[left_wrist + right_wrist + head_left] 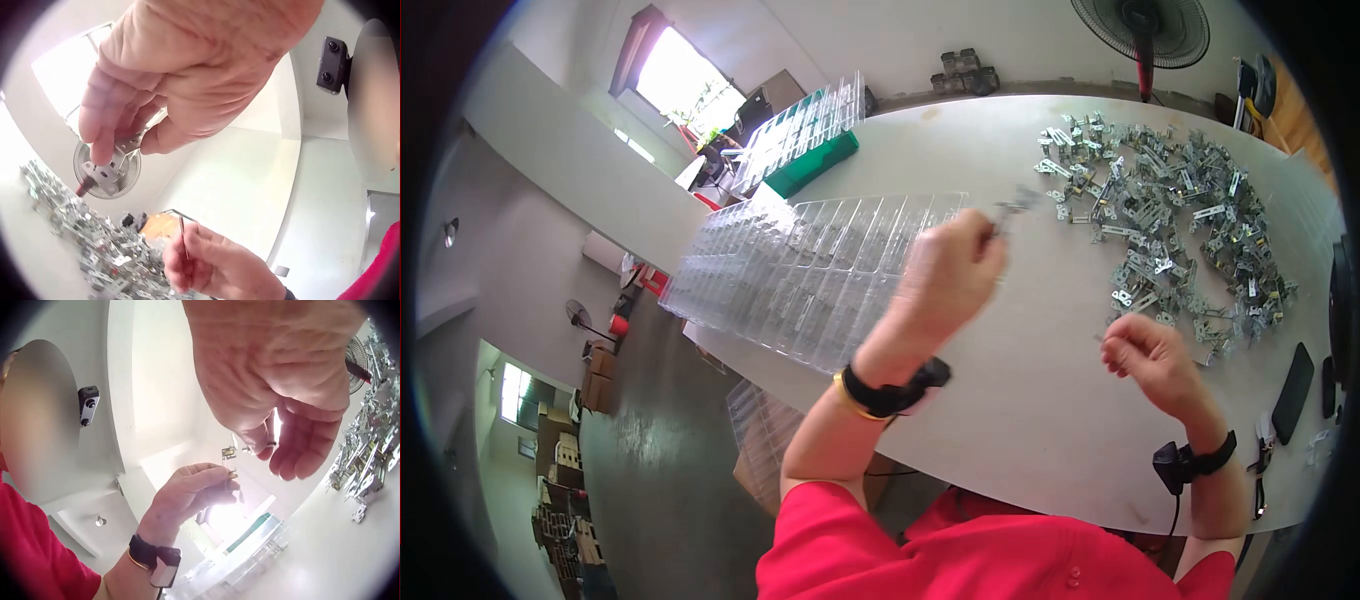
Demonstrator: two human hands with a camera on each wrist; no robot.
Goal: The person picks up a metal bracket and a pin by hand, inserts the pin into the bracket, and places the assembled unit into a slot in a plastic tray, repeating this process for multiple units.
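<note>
The left hand [950, 270] is raised above the table by the clear divided tray [830, 260], pinching a small metal hinge-like part [1015, 205] that looks blurred in the head view. In the left wrist view that metal part [106, 172] hangs from the fingertips. Lower and to the right, the right hand [1155, 365] pinches a small thin metal piece between thumb and fingers; this piece [183, 237] shows as a slim pin-like shape in the left wrist view. A large pile of metal parts [1170, 210] lies beyond the right hand.
A green box [815, 165] with clear trays stands at the table's far left. On the right edge lie a black phone-like slab [1292, 393] and a tool with dark handles [1262, 445]. A fan [1142, 30] stands behind the table. More clear trays are below the left edge.
</note>
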